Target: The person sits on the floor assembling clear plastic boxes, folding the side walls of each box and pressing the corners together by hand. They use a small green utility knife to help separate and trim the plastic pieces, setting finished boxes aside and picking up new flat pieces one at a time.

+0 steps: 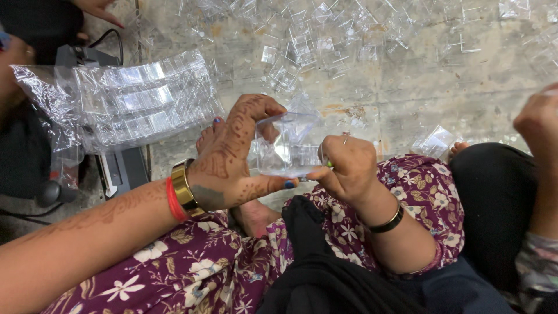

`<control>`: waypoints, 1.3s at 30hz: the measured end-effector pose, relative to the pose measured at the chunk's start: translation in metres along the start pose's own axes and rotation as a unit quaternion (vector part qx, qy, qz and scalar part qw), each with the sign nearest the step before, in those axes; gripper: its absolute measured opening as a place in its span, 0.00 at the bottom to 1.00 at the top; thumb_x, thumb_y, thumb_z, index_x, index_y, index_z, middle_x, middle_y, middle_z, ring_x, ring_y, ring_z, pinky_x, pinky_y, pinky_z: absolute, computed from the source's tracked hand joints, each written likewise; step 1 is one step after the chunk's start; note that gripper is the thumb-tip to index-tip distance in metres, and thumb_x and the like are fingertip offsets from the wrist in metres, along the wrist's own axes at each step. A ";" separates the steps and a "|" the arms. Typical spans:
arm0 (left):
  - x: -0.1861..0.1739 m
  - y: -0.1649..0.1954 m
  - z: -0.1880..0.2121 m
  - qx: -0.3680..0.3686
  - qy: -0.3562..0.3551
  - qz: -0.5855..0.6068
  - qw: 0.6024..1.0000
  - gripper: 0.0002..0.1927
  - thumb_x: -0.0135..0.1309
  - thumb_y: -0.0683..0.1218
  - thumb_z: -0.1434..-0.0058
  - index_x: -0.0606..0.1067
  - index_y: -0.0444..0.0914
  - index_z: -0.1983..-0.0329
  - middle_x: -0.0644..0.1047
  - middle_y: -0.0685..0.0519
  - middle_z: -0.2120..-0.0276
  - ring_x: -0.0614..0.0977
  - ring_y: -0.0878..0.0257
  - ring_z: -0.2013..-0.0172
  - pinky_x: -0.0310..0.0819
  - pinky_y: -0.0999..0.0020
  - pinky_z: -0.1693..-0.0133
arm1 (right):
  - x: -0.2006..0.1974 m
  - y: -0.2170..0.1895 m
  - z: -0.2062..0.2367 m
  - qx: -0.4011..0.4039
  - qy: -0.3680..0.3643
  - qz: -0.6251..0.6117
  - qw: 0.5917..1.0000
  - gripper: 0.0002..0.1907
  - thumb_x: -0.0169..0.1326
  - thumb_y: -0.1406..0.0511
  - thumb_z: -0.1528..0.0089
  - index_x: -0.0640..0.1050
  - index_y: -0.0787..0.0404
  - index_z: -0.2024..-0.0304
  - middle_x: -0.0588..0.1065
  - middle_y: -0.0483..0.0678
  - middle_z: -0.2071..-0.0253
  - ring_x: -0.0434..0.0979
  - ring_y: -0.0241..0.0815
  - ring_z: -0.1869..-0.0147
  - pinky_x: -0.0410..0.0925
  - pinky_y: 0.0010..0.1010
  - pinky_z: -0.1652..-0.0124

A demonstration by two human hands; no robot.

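Observation:
My left hand [235, 154], patterned with henna and wearing gold and red bangles, grips a small clear plastic box [285, 145] from its left side, thumb under it and fingers curled over the top. On the box's right edge my right hand [346, 168] is closed, pinching it; that wrist carries a black bangle. Both hands hold the box above my lap, over a maroon floral cloth [192, 267].
Several clear plastic boxes [325, 40] lie scattered on the worn concrete floor ahead. A plastic bag of stacked clear boxes [128, 102] sits at left over a dark machine [119, 168]. Another person's hand [540, 122] and dark knee [494, 186] are at right.

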State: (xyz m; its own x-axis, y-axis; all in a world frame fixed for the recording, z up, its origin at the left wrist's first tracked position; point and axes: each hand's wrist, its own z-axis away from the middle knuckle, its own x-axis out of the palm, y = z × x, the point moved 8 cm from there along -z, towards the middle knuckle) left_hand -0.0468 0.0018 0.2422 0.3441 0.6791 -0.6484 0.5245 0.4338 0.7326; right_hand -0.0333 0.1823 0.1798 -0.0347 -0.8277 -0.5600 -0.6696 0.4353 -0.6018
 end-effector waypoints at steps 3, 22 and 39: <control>0.005 -0.006 0.003 -0.024 -0.024 0.103 0.994 0.50 0.68 0.62 0.45 0.54 0.37 0.31 0.67 0.47 0.36 0.76 0.60 0.42 0.65 0.54 0.40 | 0.000 0.005 0.003 0.022 0.013 -0.027 0.999 0.27 0.48 0.47 0.29 0.70 0.60 0.72 0.66 0.49 0.78 0.71 0.50 0.74 0.62 0.39 0.71; -0.010 0.020 -0.003 0.049 0.031 -0.056 0.997 0.36 0.72 0.53 0.48 0.63 0.42 0.43 0.70 0.45 0.40 0.78 0.49 0.45 0.73 0.55 0.53 | -0.001 0.011 -0.008 0.087 -0.018 -0.033 0.995 0.35 0.58 0.36 0.44 0.70 0.59 0.63 0.66 0.46 0.75 0.70 0.46 0.72 0.63 0.34 0.69; 0.031 -0.018 0.001 -0.165 -0.072 0.460 0.869 0.49 0.60 0.36 0.39 0.46 0.45 0.21 0.60 0.50 0.35 0.77 0.62 0.44 0.77 0.63 0.42 | 0.004 0.024 0.007 0.170 0.070 -0.264 0.947 0.25 0.49 0.48 0.27 0.69 0.62 0.66 0.67 0.41 0.70 0.62 0.31 0.66 0.58 0.25 0.65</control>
State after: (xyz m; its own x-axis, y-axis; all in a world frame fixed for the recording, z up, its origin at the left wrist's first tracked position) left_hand -0.0449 0.0148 0.2084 0.6059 0.7578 0.2420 -0.2688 -0.0913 0.9588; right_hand -0.0439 0.1922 0.1591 0.1249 -0.9901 -0.0637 -0.3443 0.0169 -0.9387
